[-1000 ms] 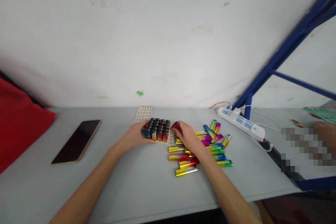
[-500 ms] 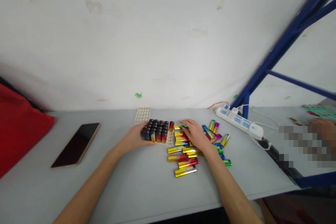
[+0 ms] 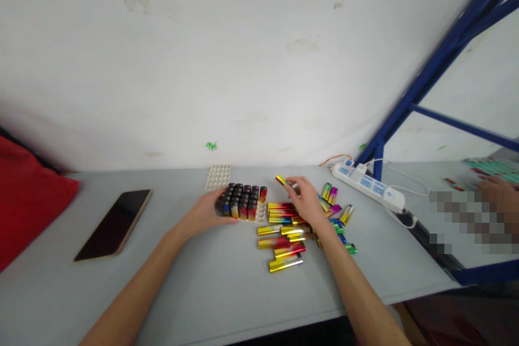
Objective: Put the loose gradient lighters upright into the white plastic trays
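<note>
My left hand (image 3: 207, 210) is curled round the left side of a white holed tray (image 3: 261, 213), gripping it along with the outer upright pieces. Several black-topped, colourful shiny tubes (image 3: 243, 205) stand packed in it; some holes at its right side show bare. Between my right hand's (image 3: 305, 200) thumb and fingers is a shiny gold-and-green tube (image 3: 280, 179), raised and tilted, its far end hidden by the fingers. Below that hand lies a pile of loose metallic tubes (image 3: 286, 265) in gold, red, blue, green and purple.
Behind the filled tray lies a second white holed tray (image 3: 218, 177). A phone (image 3: 115, 224) and red cloth (image 3: 32, 200) are on the left. On the right are a white power strip (image 3: 368, 186), its cables and a blue metal frame (image 3: 430, 65); another person's hand (image 3: 500, 189) is beyond.
My right hand has lifted a gold-and-green tube off the pile, its gold end now pointing up and left. The left hand keeps its place at the tray.
</note>
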A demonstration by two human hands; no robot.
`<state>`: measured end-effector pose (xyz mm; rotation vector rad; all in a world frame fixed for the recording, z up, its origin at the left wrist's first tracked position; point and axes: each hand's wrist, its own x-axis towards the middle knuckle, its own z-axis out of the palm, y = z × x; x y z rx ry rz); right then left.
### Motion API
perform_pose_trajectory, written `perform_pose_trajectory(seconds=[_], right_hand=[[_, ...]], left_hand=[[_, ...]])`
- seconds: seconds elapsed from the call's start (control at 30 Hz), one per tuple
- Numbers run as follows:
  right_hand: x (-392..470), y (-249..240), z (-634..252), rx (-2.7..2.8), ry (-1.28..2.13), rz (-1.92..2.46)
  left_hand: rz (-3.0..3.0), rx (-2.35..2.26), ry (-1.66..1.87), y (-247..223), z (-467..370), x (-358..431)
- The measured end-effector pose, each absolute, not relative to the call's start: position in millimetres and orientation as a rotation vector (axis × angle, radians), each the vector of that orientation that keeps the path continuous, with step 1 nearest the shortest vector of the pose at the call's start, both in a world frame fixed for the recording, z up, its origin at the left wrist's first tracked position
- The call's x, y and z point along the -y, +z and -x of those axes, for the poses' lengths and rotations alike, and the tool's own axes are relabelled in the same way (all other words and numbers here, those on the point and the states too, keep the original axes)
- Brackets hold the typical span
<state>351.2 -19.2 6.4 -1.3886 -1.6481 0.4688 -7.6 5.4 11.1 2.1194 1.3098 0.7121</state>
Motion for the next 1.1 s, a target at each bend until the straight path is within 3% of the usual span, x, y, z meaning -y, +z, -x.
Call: perform_pose_trajectory(seconds=[0.27,0.53,1.1], right_hand=[[30,30,-321,0.947,1.119,1.070],[45,43,-299,0.994,1.438,0.914],[44,28,-284,1.071,1.278,1.248]], left_hand=[[-2.125,-1.311,0.696,13,6,-4],[-2.136,-1.323,0.717,13,6,-5],[-2.116,-1.323,0.696,13,6,-5]])
